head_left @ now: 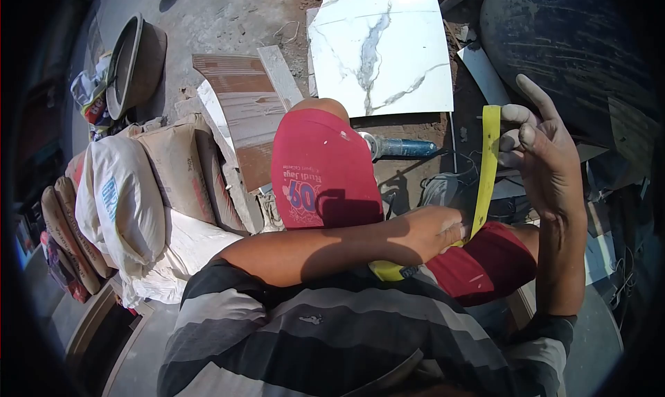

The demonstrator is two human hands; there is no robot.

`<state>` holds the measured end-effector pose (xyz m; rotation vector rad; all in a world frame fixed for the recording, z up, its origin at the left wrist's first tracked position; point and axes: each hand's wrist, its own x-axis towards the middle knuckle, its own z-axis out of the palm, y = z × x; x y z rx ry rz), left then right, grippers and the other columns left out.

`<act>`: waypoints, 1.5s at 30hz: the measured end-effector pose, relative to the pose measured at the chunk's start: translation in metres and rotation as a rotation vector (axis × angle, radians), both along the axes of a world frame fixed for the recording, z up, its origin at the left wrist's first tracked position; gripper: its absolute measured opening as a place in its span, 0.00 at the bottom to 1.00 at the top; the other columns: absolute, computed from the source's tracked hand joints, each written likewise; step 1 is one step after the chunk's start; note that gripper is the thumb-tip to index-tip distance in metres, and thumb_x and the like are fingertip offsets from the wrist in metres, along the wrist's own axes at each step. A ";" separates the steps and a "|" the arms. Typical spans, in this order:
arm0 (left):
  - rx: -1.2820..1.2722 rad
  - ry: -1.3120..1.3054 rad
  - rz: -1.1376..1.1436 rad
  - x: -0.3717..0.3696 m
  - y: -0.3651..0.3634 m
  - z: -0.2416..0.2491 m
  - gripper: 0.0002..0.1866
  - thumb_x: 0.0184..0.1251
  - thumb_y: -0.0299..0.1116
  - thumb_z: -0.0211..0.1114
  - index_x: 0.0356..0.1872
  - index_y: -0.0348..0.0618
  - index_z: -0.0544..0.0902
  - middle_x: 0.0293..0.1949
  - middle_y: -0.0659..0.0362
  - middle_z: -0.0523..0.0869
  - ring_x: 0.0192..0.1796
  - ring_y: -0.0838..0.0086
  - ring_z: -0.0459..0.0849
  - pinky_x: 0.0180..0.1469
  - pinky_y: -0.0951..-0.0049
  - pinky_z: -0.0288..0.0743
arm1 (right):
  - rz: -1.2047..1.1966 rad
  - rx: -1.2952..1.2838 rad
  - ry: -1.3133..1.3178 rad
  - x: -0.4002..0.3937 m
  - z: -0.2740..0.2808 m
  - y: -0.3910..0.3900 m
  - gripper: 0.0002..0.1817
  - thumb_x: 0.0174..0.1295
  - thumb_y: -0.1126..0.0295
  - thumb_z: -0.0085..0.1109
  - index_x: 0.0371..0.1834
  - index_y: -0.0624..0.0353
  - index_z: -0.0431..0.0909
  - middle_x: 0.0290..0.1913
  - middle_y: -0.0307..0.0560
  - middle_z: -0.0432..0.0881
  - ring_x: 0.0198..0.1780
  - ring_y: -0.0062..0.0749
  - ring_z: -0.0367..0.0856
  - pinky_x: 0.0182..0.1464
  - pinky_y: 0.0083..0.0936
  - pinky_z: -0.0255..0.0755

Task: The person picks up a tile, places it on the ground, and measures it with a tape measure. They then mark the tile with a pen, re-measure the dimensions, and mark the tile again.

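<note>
Left hand (433, 229), centre-right, is closed on yellow tape measure (488, 168); right hand (551, 147), right of frame, half-curled, one finger raised, at blade's upper end, grip unclear. Blade's out, apart from marbled tile (388, 50), upper centre.

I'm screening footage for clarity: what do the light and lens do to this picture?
Head view: hard sun nearly bleaches the marbled tile; a crisp dark shadow falls across the red shorts; straight edges bow and the corners go black; the yellow tape's markings are too small to read.
</note>
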<state>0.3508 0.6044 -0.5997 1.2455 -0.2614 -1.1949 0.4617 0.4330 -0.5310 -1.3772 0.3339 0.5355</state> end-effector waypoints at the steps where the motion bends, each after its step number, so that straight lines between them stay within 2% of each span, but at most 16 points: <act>1: 0.061 -0.048 0.022 0.004 0.003 0.006 0.18 0.77 0.42 0.46 0.39 0.36 0.74 0.27 0.52 0.78 0.33 0.61 0.78 0.36 0.63 0.71 | 0.060 0.024 -0.002 0.008 -0.006 0.008 0.44 0.54 0.70 0.69 0.69 0.72 0.52 0.43 0.50 0.80 0.38 0.25 0.82 0.36 0.19 0.80; 2: 0.124 -0.096 0.047 0.008 0.007 0.013 0.16 0.75 0.40 0.48 0.38 0.34 0.74 0.29 0.47 0.78 0.35 0.52 0.78 0.39 0.59 0.70 | 0.122 0.049 -0.005 0.015 -0.011 0.015 0.43 0.53 0.70 0.70 0.68 0.72 0.53 0.40 0.47 0.79 0.36 0.24 0.81 0.34 0.18 0.79; 7: 0.182 -0.057 0.125 0.016 0.024 0.051 0.13 0.74 0.39 0.49 0.43 0.38 0.73 0.34 0.45 0.80 0.40 0.49 0.80 0.41 0.56 0.70 | 0.483 -0.083 0.036 0.033 -0.039 0.028 0.35 0.53 0.66 0.72 0.59 0.68 0.64 0.32 0.44 0.76 0.27 0.21 0.77 0.26 0.16 0.71; 9: 0.322 -0.215 0.062 0.012 0.031 0.063 0.13 0.73 0.38 0.49 0.43 0.39 0.75 0.34 0.45 0.81 0.41 0.48 0.81 0.42 0.54 0.71 | 0.670 -0.144 0.113 0.033 -0.061 0.018 0.33 0.58 0.58 0.68 0.59 0.66 0.65 0.31 0.44 0.76 0.26 0.22 0.77 0.26 0.15 0.71; 13: 0.397 -0.407 0.046 -0.013 0.045 0.055 0.14 0.72 0.38 0.49 0.43 0.40 0.78 0.33 0.46 0.83 0.40 0.48 0.82 0.43 0.53 0.73 | 0.658 0.292 0.494 -0.005 -0.100 0.038 0.37 0.66 0.41 0.49 0.63 0.65 0.63 0.42 0.49 0.78 0.39 0.32 0.82 0.38 0.22 0.78; 17: 0.772 -0.221 -0.174 -0.035 0.066 0.040 0.11 0.69 0.36 0.52 0.45 0.44 0.79 0.36 0.47 0.84 0.40 0.51 0.84 0.45 0.55 0.74 | 0.729 0.542 0.485 -0.014 -0.120 0.113 0.36 0.63 0.47 0.58 0.64 0.65 0.62 0.45 0.51 0.77 0.42 0.32 0.82 0.44 0.26 0.80; 20: 0.955 -0.199 -0.213 -0.039 0.077 0.041 0.12 0.68 0.39 0.53 0.43 0.46 0.81 0.35 0.47 0.85 0.40 0.50 0.85 0.44 0.56 0.76 | 0.682 0.354 0.541 -0.022 -0.142 0.168 0.31 0.57 0.60 0.69 0.57 0.66 0.67 0.43 0.52 0.77 0.39 0.28 0.82 0.36 0.23 0.81; 24: 1.094 -0.329 -0.057 -0.083 0.103 0.009 0.13 0.65 0.40 0.56 0.43 0.46 0.82 0.34 0.49 0.85 0.41 0.54 0.85 0.43 0.58 0.77 | 0.825 0.212 0.474 -0.045 -0.196 0.212 0.32 0.56 0.61 0.70 0.58 0.67 0.65 0.46 0.54 0.75 0.40 0.33 0.81 0.34 0.25 0.80; 27: 1.165 -0.545 -0.058 -0.123 0.117 -0.044 0.12 0.62 0.36 0.56 0.42 0.45 0.82 0.31 0.49 0.85 0.39 0.56 0.85 0.41 0.59 0.77 | 0.743 -0.114 0.243 -0.070 -0.241 0.229 0.37 0.51 0.60 0.73 0.58 0.68 0.64 0.50 0.59 0.73 0.46 0.41 0.79 0.40 0.32 0.79; 29: 1.195 -0.643 -0.071 -0.127 0.123 -0.056 0.11 0.61 0.32 0.56 0.42 0.45 0.81 0.29 0.48 0.84 0.38 0.57 0.85 0.40 0.60 0.77 | 0.745 -0.761 -0.227 -0.080 -0.257 0.235 0.46 0.43 0.58 0.76 0.60 0.71 0.60 0.51 0.63 0.71 0.48 0.50 0.77 0.50 0.42 0.74; 30: 1.214 -0.571 -0.093 -0.131 0.126 -0.061 0.11 0.61 0.31 0.55 0.43 0.45 0.81 0.30 0.48 0.85 0.38 0.57 0.86 0.40 0.60 0.77 | 0.775 -0.797 -0.187 -0.081 -0.267 0.231 0.45 0.43 0.58 0.75 0.60 0.69 0.60 0.59 0.68 0.64 0.58 0.57 0.71 0.57 0.43 0.70; 31: 1.231 -0.498 -0.115 -0.133 0.129 -0.064 0.11 0.62 0.30 0.54 0.43 0.45 0.80 0.31 0.48 0.85 0.38 0.57 0.86 0.41 0.60 0.77 | 0.781 -0.802 -0.189 -0.086 -0.277 0.234 0.45 0.43 0.58 0.75 0.60 0.69 0.60 0.59 0.68 0.64 0.58 0.57 0.71 0.57 0.43 0.70; 35: 1.224 -0.287 -0.005 -0.159 0.138 -0.070 0.11 0.64 0.31 0.54 0.44 0.44 0.80 0.32 0.47 0.85 0.39 0.55 0.85 0.42 0.59 0.77 | 0.783 -0.561 0.057 -0.112 -0.338 0.241 0.38 0.48 0.63 0.73 0.60 0.67 0.64 0.49 0.62 0.77 0.46 0.43 0.80 0.49 0.36 0.75; 38: 1.195 -0.215 0.085 -0.181 0.145 -0.068 0.11 0.66 0.32 0.53 0.45 0.44 0.80 0.33 0.44 0.84 0.40 0.51 0.84 0.42 0.57 0.76 | 0.648 -0.242 0.348 -0.109 -0.347 0.264 0.24 0.60 0.74 0.58 0.58 0.69 0.65 0.37 0.52 0.80 0.29 0.32 0.79 0.31 0.26 0.75; 40: 1.215 0.132 0.238 -0.183 0.151 -0.049 0.10 0.69 0.34 0.54 0.44 0.43 0.79 0.31 0.43 0.83 0.37 0.49 0.82 0.39 0.56 0.73 | 0.579 -0.120 0.357 -0.103 -0.321 0.272 0.21 0.63 0.73 0.53 0.58 0.68 0.65 0.38 0.52 0.80 0.29 0.31 0.78 0.31 0.25 0.75; 45: 1.220 -0.004 0.620 -0.241 0.168 -0.065 0.10 0.68 0.36 0.57 0.43 0.42 0.77 0.32 0.39 0.80 0.37 0.41 0.78 0.38 0.53 0.71 | 0.353 0.193 0.252 -0.071 -0.279 0.279 0.17 0.70 0.71 0.40 0.59 0.66 0.65 0.41 0.52 0.80 0.29 0.29 0.77 0.31 0.25 0.76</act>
